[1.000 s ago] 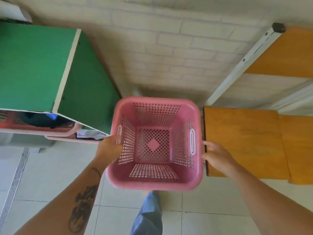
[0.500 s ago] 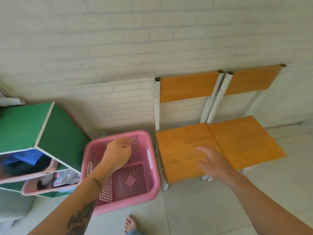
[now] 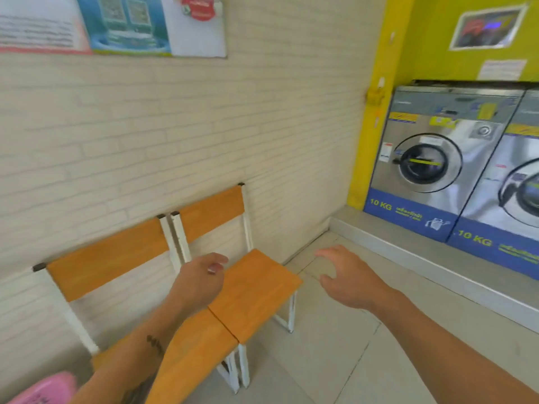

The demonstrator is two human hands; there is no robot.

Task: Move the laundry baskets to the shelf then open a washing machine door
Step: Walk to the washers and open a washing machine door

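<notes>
Reaching forward, we hold our left hand (image 3: pixel 201 279) loosely curled over the wooden chairs (image 3: pixel 253 290) and our right hand (image 3: pixel 347 275) spread with nothing in it above the floor; a pink laundry basket (image 3: pixel 43 389) seems to peek in bottom left, and the nearest washing machine door (image 3: pixel 427 163) sits closed, well ahead

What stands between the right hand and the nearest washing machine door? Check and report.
Nothing visible. The right hand hangs empty and open over bare tiled floor; only that floor and the low grey plinth under the machines lie before the closed washing machine door. The two wooden chairs stand off to the left.
</notes>
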